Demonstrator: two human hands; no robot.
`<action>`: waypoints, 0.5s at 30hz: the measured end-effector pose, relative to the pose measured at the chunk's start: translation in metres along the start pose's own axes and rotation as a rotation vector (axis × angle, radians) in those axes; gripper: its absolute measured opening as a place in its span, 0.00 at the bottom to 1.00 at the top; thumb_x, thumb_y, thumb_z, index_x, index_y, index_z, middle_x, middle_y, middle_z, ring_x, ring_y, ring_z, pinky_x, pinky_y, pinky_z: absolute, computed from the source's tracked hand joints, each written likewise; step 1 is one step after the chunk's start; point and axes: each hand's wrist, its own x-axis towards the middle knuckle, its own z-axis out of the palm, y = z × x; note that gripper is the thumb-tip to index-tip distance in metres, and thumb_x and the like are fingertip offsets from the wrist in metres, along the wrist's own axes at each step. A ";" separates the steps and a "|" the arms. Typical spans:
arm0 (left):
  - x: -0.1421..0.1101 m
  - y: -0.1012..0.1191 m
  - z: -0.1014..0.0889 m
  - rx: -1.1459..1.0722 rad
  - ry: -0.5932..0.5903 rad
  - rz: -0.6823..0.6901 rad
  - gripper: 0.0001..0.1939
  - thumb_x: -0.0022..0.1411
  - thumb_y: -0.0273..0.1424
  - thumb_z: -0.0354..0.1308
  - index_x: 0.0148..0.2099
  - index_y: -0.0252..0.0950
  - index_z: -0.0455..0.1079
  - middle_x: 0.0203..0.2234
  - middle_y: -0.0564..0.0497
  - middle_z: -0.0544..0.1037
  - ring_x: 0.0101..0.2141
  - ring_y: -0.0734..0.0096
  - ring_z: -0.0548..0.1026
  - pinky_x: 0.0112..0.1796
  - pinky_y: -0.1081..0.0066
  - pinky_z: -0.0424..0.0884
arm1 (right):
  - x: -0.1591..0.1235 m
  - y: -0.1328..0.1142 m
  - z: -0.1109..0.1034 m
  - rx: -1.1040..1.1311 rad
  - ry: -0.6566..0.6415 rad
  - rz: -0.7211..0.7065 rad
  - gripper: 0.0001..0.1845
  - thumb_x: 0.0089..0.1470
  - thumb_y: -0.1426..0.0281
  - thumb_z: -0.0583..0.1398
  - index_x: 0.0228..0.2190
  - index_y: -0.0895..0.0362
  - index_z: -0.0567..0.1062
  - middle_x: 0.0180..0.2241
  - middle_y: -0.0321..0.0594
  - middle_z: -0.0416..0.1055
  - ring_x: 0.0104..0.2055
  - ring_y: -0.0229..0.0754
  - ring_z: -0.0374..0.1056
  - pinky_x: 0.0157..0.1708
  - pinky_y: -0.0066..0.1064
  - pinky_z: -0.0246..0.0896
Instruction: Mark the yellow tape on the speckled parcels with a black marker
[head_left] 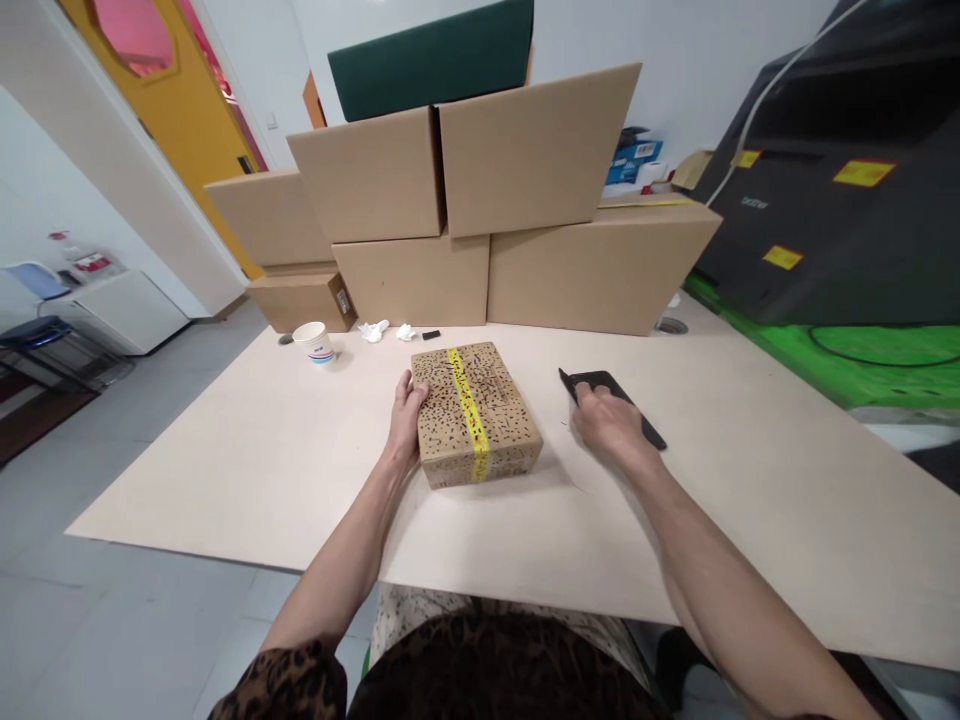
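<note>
A: Where's the speckled box (478, 410)?

B: Flat on the counter (247, 470) in front of me, yellow tape (466, 400) down its top. My L hand (409, 415) is at its left side, thumb on the top edge, fingers loosely open against the side.

A: R hand (607, 420)?

B: Well apart from the box, fingers bent down over a flat black thing (651, 432); can't tell if they're pinching. Dark stick (566, 382) pokes out nr the fingertips.

A: Other stuff, ASAP?

B: Paper cup (315, 345), 2 crumpled tissues (373, 331), sm. black pc. (431, 335), w/ stacked cartons (412, 280) behind.
</note>
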 end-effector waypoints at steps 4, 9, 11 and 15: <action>0.000 -0.001 0.000 -0.022 0.017 -0.013 0.41 0.56 0.38 0.67 0.68 0.40 0.57 0.63 0.41 0.70 0.59 0.51 0.72 0.58 0.55 0.70 | 0.003 0.001 0.000 0.035 -0.064 -0.078 0.24 0.60 0.74 0.53 0.58 0.63 0.69 0.44 0.60 0.78 0.48 0.58 0.76 0.42 0.41 0.62; 0.001 0.000 0.000 -0.014 0.036 -0.019 0.42 0.55 0.38 0.67 0.69 0.41 0.56 0.62 0.41 0.70 0.59 0.50 0.72 0.58 0.56 0.71 | 0.009 0.008 0.005 0.411 -0.060 -0.179 0.19 0.54 0.69 0.57 0.47 0.57 0.77 0.33 0.45 0.79 0.36 0.50 0.76 0.37 0.36 0.63; 0.001 0.000 0.000 -0.011 0.039 -0.026 0.43 0.56 0.38 0.67 0.70 0.40 0.55 0.62 0.40 0.70 0.59 0.51 0.72 0.57 0.56 0.71 | 0.012 0.011 0.007 0.692 -0.038 -0.190 0.18 0.54 0.66 0.56 0.43 0.57 0.78 0.25 0.39 0.76 0.28 0.46 0.74 0.33 0.35 0.63; 0.002 -0.001 0.000 -0.027 0.045 -0.034 0.44 0.57 0.37 0.66 0.71 0.39 0.52 0.63 0.39 0.68 0.60 0.51 0.71 0.57 0.56 0.71 | 0.014 0.012 0.007 1.182 -0.008 -0.216 0.20 0.51 0.60 0.58 0.42 0.58 0.76 0.26 0.40 0.77 0.29 0.45 0.75 0.33 0.35 0.65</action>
